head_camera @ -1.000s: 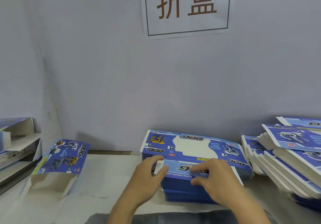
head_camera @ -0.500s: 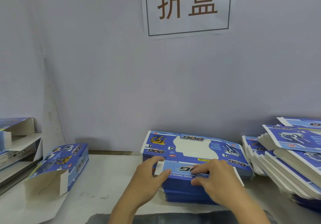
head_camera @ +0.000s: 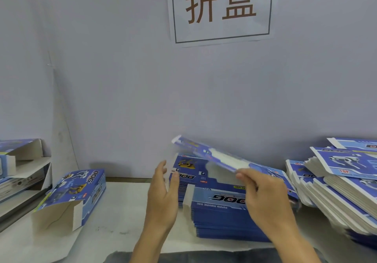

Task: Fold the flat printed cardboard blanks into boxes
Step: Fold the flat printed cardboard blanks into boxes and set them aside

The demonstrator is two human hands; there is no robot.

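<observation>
A stack of flat blue printed blanks [head_camera: 222, 218] lies on the white table in front of me. My right hand [head_camera: 263, 197] pinches the near edge of one blank [head_camera: 212, 156] and holds it tilted above the stack, its far end raised and blurred. My left hand [head_camera: 163, 193] hovers just left of the stack with straight fingers, holding nothing. A folded blue box [head_camera: 77, 193] with an open flap lies on its side at the left.
A slanting pile of more blanks [head_camera: 342, 183] fills the right side. Grey shelves [head_camera: 26, 173] with more boxes stand at the far left. A lilac wall with a paper sign [head_camera: 221, 9] closes the back. The white table [head_camera: 122, 205] shows between box and stack.
My right hand has lifted the top blank off the stack and tilted it up. My left hand has come off the stack and opened beside it. The folded box at the left has settled flat.
</observation>
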